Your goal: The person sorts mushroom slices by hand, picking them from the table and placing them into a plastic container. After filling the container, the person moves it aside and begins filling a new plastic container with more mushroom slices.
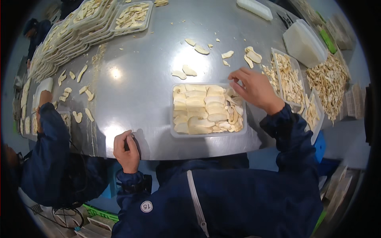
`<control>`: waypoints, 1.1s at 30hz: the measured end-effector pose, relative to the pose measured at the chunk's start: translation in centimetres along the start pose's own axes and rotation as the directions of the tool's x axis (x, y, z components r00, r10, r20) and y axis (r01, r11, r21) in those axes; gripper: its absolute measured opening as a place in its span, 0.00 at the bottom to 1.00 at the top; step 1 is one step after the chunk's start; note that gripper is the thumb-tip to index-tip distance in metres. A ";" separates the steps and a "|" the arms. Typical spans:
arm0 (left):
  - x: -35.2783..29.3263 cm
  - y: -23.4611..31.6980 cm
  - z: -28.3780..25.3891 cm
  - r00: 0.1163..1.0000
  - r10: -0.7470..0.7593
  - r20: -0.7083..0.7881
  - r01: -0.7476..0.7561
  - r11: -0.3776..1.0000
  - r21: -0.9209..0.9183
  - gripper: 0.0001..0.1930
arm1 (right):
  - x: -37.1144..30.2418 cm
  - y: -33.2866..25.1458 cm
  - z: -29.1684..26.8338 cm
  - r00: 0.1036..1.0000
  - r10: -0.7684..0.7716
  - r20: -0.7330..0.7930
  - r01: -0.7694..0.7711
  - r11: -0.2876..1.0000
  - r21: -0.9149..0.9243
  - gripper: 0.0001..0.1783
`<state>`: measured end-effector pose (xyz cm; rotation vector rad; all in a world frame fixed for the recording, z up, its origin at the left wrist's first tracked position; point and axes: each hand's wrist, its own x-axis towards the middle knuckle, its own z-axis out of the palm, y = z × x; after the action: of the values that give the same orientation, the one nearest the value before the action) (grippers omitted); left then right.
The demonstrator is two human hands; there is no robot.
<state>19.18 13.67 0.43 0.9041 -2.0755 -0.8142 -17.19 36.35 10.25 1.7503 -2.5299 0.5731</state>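
Observation:
A clear plastic tray (173, 133) stands before me near the table's front edge. Pale dried mushroom slices (196, 104) lie in it in overlapping rows; smaller, looser pieces (232, 115) fill its right side. Over the tray's far right corner hovers my right hand (254, 88), its fingers bent, thumb apart, nothing visible in them. My left hand (127, 152) rests at the table's edge, left of the tray, with its fingers curled in and no item showing. Beyond the tray lie loose slices (189, 70), and more (254, 54) are just past my right hand.
Stacked trays of slices (133, 18) rise at the far left. To the right are a tray of slices (287, 75), a big heap (329, 81) and a white tub (304, 43). A co-worker's sleeve (53, 131) and hand (45, 97) are at the left.

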 end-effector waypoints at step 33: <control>0.5 0.5 -0.3 0.993 0.106 0.046 -0.109 0.993 0.052 0.07 | 12.9 0.8 6.1 0.839 -0.433 0.330 0.481 0.874 -0.075 0.21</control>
<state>18.97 13.42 1.13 0.8021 -2.1727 -0.7295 -21.61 23.10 7.08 2.4212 -2.0959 0.0808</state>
